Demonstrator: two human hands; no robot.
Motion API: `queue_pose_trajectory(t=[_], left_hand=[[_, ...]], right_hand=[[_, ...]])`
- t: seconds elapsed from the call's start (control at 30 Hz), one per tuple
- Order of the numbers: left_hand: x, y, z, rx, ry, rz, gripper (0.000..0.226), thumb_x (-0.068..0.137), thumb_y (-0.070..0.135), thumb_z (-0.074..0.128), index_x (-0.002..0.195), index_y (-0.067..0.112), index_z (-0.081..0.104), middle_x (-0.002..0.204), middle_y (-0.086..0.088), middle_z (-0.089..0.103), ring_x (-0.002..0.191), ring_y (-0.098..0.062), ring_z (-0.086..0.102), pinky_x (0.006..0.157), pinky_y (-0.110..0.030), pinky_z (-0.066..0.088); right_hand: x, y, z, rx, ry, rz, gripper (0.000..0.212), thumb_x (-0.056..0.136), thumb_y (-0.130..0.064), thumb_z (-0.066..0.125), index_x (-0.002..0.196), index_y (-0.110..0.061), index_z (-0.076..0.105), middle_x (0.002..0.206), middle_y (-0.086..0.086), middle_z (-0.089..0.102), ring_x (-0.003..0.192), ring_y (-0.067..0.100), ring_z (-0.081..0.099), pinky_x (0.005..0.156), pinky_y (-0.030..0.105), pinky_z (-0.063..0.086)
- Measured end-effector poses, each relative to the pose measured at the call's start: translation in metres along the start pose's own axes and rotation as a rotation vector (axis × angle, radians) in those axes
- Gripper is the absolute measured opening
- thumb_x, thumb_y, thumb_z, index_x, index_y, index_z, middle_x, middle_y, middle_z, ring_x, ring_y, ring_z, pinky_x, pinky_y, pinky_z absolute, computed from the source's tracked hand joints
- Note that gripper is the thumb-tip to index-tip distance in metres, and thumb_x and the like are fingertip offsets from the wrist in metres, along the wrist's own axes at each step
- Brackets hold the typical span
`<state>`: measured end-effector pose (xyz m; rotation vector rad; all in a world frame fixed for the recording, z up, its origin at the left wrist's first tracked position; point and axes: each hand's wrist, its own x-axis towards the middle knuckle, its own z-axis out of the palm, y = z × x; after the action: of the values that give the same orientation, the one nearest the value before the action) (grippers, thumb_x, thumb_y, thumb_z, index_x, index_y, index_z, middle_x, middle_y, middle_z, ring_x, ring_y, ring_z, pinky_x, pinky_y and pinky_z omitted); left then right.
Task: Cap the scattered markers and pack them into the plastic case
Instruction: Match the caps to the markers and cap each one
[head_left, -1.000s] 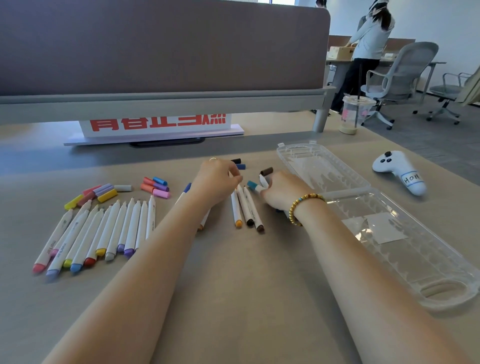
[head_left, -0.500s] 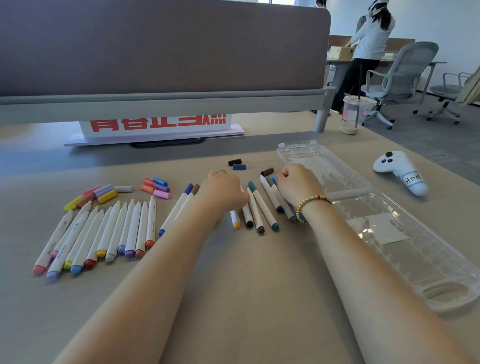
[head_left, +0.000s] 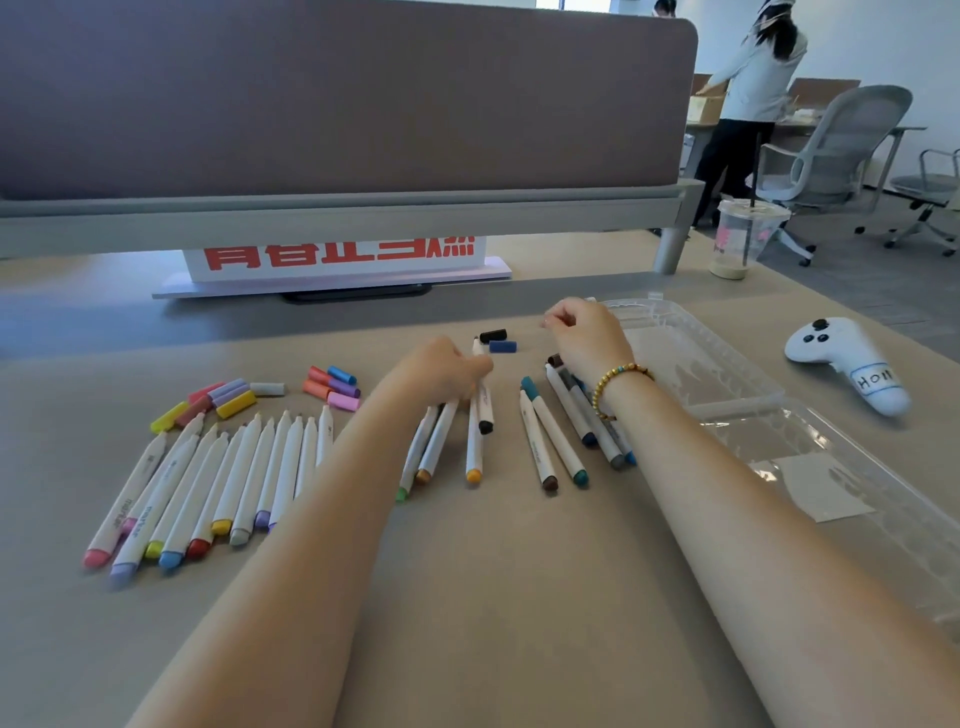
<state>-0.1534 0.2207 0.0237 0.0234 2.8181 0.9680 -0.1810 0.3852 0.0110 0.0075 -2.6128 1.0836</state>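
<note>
Your left hand (head_left: 441, 371) rests curled on a cluster of white-barrelled markers (head_left: 447, 441); whether it grips one cannot be told. Your right hand (head_left: 587, 338) hovers, fingers curled, apparently empty, beside the clear ribbed plastic case (head_left: 727, 395). Loose caps (head_left: 498, 340) lie between them. A white controller (head_left: 852, 364) sits beyond the case.

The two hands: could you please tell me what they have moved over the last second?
The right hand left its markers and moved away, up past the loose dark caps, fingers curled. The left hand stayed on the middle markers, which fanned out. The left row, coloured caps and plastic case are unchanged.
</note>
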Motion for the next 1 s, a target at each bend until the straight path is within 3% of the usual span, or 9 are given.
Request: queue_pose_trajectory(t=[0.1, 0.27, 0.4, 0.53, 0.7, 0.77, 0.9, 1.0], left_hand=[[0.005, -0.006, -0.002, -0.034, -0.016, -0.009, 0.031, 0.093, 0.033, 0.047, 0.07, 0.014, 0.051, 0.066, -0.001, 0.044, 0.06, -0.012, 0.041, 0.058, -0.024, 0.036], [0.013, -0.006, -0.003, -0.021, -0.046, -0.005, 0.027, 0.092, 0.034, 0.05, 0.073, 0.014, 0.052, 0.067, -0.002, 0.045, 0.06, -0.012, 0.041, 0.058, -0.023, 0.037], [0.015, -0.006, -0.004, 0.019, -0.068, -0.019, 0.027, 0.092, 0.035, 0.049, 0.075, 0.014, 0.052, 0.067, -0.001, 0.045, 0.06, -0.013, 0.042, 0.058, -0.022, 0.038], [0.012, -0.004, -0.007, 0.022, -0.066, -0.026, 0.032, 0.093, 0.034, 0.048, 0.068, 0.014, 0.05, 0.061, 0.0, 0.042, 0.056, -0.012, 0.039, 0.055, -0.021, 0.036], [0.007, -0.004, -0.007, 0.012, -0.073, -0.02, 0.03, 0.093, 0.034, 0.047, 0.07, 0.014, 0.051, 0.063, -0.001, 0.043, 0.057, -0.012, 0.039, 0.056, -0.022, 0.036], [0.005, -0.003, -0.007, -0.002, -0.072, -0.012, 0.029, 0.094, 0.033, 0.047, 0.071, 0.015, 0.05, 0.065, -0.001, 0.043, 0.057, -0.011, 0.039, 0.057, -0.022, 0.036], [0.002, -0.002, -0.009, -0.032, -0.054, 0.01, 0.029, 0.095, 0.033, 0.045, 0.072, 0.016, 0.047, 0.066, -0.001, 0.043, 0.056, -0.011, 0.036, 0.055, -0.022, 0.034], [-0.002, 0.003, -0.008, -0.024, -0.06, 0.027, 0.026, 0.097, 0.033, 0.043, 0.079, 0.016, 0.051, 0.071, -0.001, 0.049, 0.059, -0.011, 0.041, 0.058, -0.022, 0.036]], right_hand=[[0.022, -0.007, 0.021, -0.114, -0.067, -0.101, 0.025, 0.097, -0.015, 0.044, 0.109, -0.015, 0.066, 0.112, 0.004, 0.061, 0.103, 0.018, 0.056, 0.083, 0.025, 0.043], [0.048, -0.006, 0.046, -0.366, -0.173, -0.174, 0.031, 0.099, -0.017, 0.044, 0.122, -0.021, 0.063, 0.123, 0.008, 0.054, 0.119, 0.026, 0.042, 0.097, 0.034, 0.039], [0.055, -0.011, 0.052, -0.42, -0.272, -0.217, 0.027, 0.097, -0.021, 0.047, 0.114, -0.018, 0.067, 0.118, 0.005, 0.059, 0.117, 0.026, 0.044, 0.098, 0.036, 0.039], [0.057, -0.02, 0.054, -0.5, -0.318, -0.257, 0.018, 0.091, -0.018, 0.055, 0.098, -0.014, 0.07, 0.106, 0.006, 0.065, 0.104, 0.024, 0.054, 0.09, 0.036, 0.047], [0.058, -0.022, 0.057, -0.63, -0.305, -0.254, 0.019, 0.091, -0.019, 0.057, 0.103, -0.007, 0.065, 0.107, 0.011, 0.062, 0.099, 0.027, 0.056, 0.083, 0.034, 0.048], [0.053, -0.022, 0.053, -0.565, -0.261, -0.245, 0.019, 0.092, -0.018, 0.055, 0.106, -0.006, 0.061, 0.106, 0.01, 0.061, 0.098, 0.025, 0.056, 0.085, 0.034, 0.049], [0.027, -0.024, 0.026, 0.017, -0.196, -0.098, 0.009, 0.099, -0.016, 0.043, 0.102, -0.011, 0.049, 0.095, 0.003, 0.062, 0.088, 0.014, 0.059, 0.08, 0.025, 0.047], [0.001, -0.021, 0.004, 0.248, -0.167, -0.107, 0.008, 0.098, -0.014, 0.044, 0.1, -0.012, 0.051, 0.085, -0.001, 0.063, 0.076, 0.006, 0.058, 0.068, 0.013, 0.046]])
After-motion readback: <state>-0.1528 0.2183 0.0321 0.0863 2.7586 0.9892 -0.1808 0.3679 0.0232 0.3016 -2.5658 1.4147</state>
